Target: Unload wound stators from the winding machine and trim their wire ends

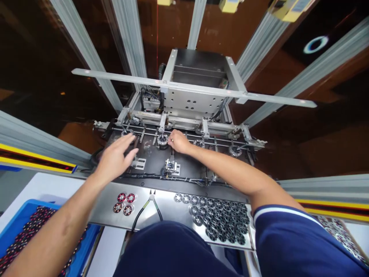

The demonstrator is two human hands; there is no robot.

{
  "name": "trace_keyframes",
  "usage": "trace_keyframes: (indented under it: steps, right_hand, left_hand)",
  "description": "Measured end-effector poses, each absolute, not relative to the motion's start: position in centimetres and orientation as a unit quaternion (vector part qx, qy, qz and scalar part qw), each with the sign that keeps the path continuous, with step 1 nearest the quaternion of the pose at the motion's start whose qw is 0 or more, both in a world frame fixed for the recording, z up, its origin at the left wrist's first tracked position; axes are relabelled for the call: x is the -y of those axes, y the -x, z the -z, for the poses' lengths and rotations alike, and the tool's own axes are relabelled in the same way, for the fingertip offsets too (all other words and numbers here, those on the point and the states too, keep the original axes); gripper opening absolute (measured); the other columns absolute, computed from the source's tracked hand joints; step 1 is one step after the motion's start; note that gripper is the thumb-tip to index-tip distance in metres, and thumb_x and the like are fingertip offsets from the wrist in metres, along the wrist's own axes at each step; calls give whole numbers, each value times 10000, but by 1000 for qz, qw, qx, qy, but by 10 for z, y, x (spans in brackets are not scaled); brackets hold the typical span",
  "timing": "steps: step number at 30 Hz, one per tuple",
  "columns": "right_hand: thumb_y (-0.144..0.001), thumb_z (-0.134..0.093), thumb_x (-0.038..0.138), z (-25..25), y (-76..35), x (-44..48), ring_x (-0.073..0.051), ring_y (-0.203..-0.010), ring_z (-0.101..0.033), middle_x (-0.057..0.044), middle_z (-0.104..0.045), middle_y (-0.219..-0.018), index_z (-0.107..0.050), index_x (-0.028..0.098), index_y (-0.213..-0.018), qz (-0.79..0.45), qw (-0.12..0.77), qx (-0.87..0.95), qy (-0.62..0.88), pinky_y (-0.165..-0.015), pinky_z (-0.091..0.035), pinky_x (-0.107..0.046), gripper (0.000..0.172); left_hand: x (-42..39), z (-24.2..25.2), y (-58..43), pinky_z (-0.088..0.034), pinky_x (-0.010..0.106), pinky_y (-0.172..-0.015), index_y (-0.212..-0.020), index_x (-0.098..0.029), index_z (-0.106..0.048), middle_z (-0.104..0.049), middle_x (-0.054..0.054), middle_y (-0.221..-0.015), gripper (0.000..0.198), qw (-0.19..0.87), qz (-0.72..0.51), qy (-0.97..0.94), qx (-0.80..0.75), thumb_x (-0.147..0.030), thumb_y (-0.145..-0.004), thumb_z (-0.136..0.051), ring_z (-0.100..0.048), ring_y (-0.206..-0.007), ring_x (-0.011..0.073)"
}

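My left hand [117,154] reaches over the left part of the machine bed, fingers stretched out and thumb apart. Its fingertips cover part of a round fixture [127,132] there. My right hand [179,141] is closed in a pinch, right beside the second fixture, which carries a ring-shaped stator [163,140]. Whatever those fingers grip, perhaps a wire end, is too small to make out. Behind the right wrist, a third round fixture [198,143] is partly covered. Farther right, another stator [235,151] sits on its fixture.
A metal ledge [109,200] in front bears several red-wound stators [124,204], cutting pliers [152,197] and many dark stators [221,215]. At lower left, a blue tray [93,234] holds more wound parts. A long metal bar [198,89] crosses above the machine. Yellow-edged light barriers [37,157] flank it.
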State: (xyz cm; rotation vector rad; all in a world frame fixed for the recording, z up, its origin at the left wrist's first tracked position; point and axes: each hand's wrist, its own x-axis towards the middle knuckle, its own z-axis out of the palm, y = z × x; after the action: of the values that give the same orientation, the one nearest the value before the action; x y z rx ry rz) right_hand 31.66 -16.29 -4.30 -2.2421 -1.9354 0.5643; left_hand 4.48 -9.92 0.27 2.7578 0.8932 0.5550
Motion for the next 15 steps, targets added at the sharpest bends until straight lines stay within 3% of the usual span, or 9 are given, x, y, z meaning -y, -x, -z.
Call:
trace_keyframes:
  steps: [3,7,11,15]
  right_hand:
    - [-932,-597,350,38,-322,146,-193,-974,-643,-75,-648,-1096,-623,128,-1085,-258,31,561,786,-848,-551,-385,271]
    - [-933,-595,343,37,-321,126,-184,-930,-647,-71,-641,-1097,-604,130,-1131,-373,14,454,809,-796,-571,-365,290]
    - [-938,-588,333,37,-325,119,-192,-970,-639,-81,-622,-1151,-582,147,-1180,-434,53,374,818,-819,-569,-386,306]
    - [-932,-596,344,29,-333,120,-209,-1000,-633,-86,-618,-1162,-587,136,-1176,-415,123,357,828,-844,-559,-395,321]
  left_hand:
    - [122,17,-78,-335,376,-1177,-1315,-120,-558,-544,122,-1425,487,107,-172,-943,-263,-406,-926,-497,-453,-1364,228]
    - [127,51,-117,-374,478,-1141,-1346,-67,-509,-483,192,-1460,513,95,-137,-956,-242,-337,-910,-521,-399,-1395,323]
    - [119,69,-134,-374,525,-1124,-1385,-30,-444,-395,254,-1501,570,69,-110,-964,-232,-301,-893,-540,-339,-1415,389]
    - [114,74,-139,-366,530,-1128,-1411,-82,-416,-346,223,-1539,572,56,-97,-969,-220,-307,-898,-531,-304,-1435,378]
